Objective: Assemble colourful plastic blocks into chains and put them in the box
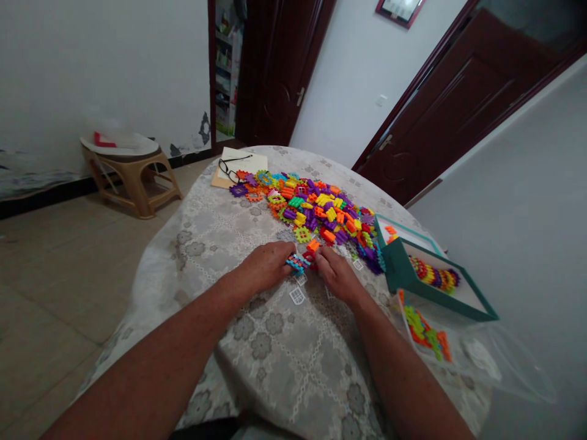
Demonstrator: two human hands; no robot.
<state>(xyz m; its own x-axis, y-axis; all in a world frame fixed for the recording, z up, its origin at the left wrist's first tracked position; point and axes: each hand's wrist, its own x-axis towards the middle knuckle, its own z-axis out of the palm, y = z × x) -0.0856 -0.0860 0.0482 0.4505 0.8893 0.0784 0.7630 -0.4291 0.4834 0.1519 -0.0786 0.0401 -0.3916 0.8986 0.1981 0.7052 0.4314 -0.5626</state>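
My left hand (265,266) and my right hand (337,274) meet near the middle of a round table covered with a grey flowered cloth (257,342). Between the fingertips sits a small assembly of interlocking plastic pieces (300,263), blue with red, and both hands grip it. An orange piece (313,245) lies just above it, touching the right fingers. Beyond the hands a big heap of coloured plastic building pieces (316,211) spreads across the cloth. Small white window-shaped pieces (297,296) lie below the hands.
A teal box (433,284) with joined pieces inside stands right of the heap. A clear plastic bag (458,348) holding more pieces hangs at the table's right edge. Glasses (232,171) rest on a booklet at the far side. A brown stool (131,168) stands on the floor, left.
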